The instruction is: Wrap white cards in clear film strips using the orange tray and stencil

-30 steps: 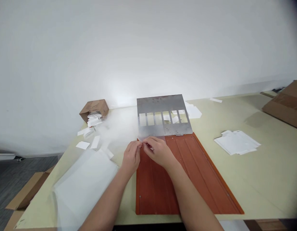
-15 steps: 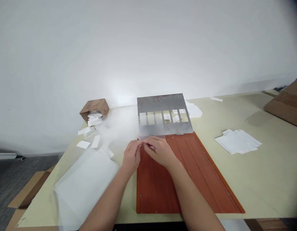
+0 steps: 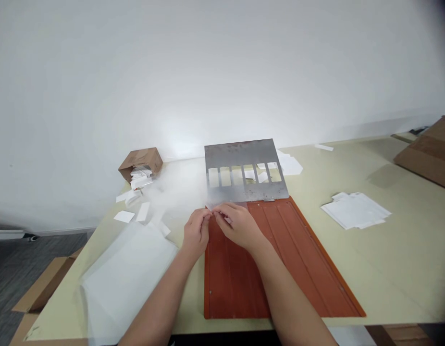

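Note:
My left hand [image 3: 196,232] and my right hand [image 3: 237,225] meet at the upper left corner of a reddish-brown ribbed board [image 3: 240,283]. Both are closed in a pinch, thumbs and fingertips almost touching. A thin clear plastic film [image 3: 240,207] shows as a paler patch over the board's top edge, and its near edge runs into my fingers. Fingers cover most of the pinched part. Hinged at the board's far edge, a grey metal plate [image 3: 240,154] stands raised, with a row of rectangular cut-out windows.
Left lie a stack of translucent sheets [image 3: 129,274], loose white cards [image 3: 124,216] and a small cardboard box [image 3: 145,156] with white pieces spilling out. A white paper pile [image 3: 355,211] lies right of the board. A larger cardboard box [image 3: 427,154] stands far right; a wall backs the table.
My hands stay pinched at the same corner, with only a slight shift of the fingers. The whole view has moved very slightly; nothing else visibly differs.

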A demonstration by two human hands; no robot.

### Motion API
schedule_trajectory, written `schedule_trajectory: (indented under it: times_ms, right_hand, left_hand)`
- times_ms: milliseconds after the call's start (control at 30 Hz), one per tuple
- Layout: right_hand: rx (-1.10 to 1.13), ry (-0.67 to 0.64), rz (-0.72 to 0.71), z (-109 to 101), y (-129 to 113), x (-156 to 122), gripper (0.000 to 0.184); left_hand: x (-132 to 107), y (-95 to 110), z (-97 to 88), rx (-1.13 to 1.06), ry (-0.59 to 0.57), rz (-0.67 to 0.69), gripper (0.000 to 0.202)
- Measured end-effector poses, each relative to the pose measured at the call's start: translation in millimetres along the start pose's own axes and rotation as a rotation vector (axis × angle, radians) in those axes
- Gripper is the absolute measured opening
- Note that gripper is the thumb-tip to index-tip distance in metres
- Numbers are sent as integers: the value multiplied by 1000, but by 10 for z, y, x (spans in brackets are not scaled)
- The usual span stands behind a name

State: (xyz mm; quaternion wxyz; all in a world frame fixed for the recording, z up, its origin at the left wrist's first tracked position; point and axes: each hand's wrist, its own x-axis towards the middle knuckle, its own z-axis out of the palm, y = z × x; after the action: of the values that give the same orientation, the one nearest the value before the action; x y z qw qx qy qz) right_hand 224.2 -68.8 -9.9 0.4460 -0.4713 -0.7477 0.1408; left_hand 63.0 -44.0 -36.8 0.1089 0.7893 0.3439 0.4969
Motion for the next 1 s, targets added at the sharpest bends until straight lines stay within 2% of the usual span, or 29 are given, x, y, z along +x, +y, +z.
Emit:
schedule_trajectory:
  times_ms: [133, 467, 600, 667, 767, 867, 933, 1000]
  right_hand:
    - [8, 13, -18, 21, -22, -25, 18]
    - [-63, 22, -60, 17, 0, -3, 23]
    - [-137, 20, -65, 37, -3, -11, 23]
    - [-259, 94, -88, 60, -11, -15, 21]
    - [-529, 328, -132, 97, -21, -13, 10]
    - [-655, 534, -90, 128, -15, -10, 15]
    - [-602, 531, -58, 145, -6, -11, 18]
    - [-463, 428, -44, 158, -5, -14, 20]
  left_hand:
    - [3, 11, 0, -45, 45, -75, 23]
    - [-18, -2, 9, -187, 137, -210, 19]
    - [7, 29, -25, -277, 85, -320, 21]
    - [16, 43, -28, -342, 58, -403, 24]
    - [29, 66, -5, -476, 49, -559, 25]
    - [52, 97, 31, -653, 46, -702, 27]
    - [70, 122, 47, -764, 50, -766, 29]
    - [83, 146, 54, -861, 51, -813, 29]
